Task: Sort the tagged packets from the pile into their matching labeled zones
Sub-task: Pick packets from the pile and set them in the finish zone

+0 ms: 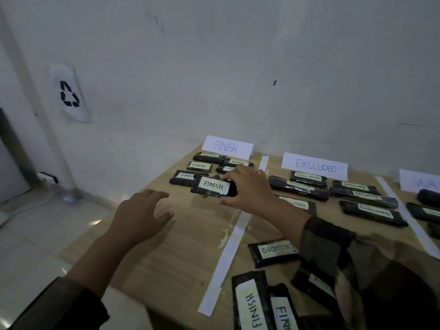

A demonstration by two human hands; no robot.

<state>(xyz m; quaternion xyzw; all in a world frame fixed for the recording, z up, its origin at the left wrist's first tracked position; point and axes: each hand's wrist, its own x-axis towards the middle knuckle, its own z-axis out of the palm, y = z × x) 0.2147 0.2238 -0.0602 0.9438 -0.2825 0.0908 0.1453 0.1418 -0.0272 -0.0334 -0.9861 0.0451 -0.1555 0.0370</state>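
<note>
The right hand [247, 186] pinches a black packet tagged FINISH [212, 186] by its right end, thumb on the near edge and fingers over the far edge, holding it low over the wooden table [166, 253] at the near edge of the FINISH zone, just near of the FINISH packets already laid there [198, 166] and below the FINISH sign [227, 147]. Whether the packet rests on the wood or hangs just above it cannot be told. The left hand [142, 210] hovers open and empty, fingers spread, over bare table to the left. The step in hand looks like setting this packet down in its zone. The risk is that it lands overlapping the neighbouring packet on its far left [182, 178], covering that tag, or that the withdrawing fingers drag it right toward the white divider strip [228, 256] and the EXCLUDED zone [314, 166]. Near the bottom edge, the pile [247, 303] holds more FINISH packets and an EXCLUDED one [273, 252], so sorting seems far from done.
</note>
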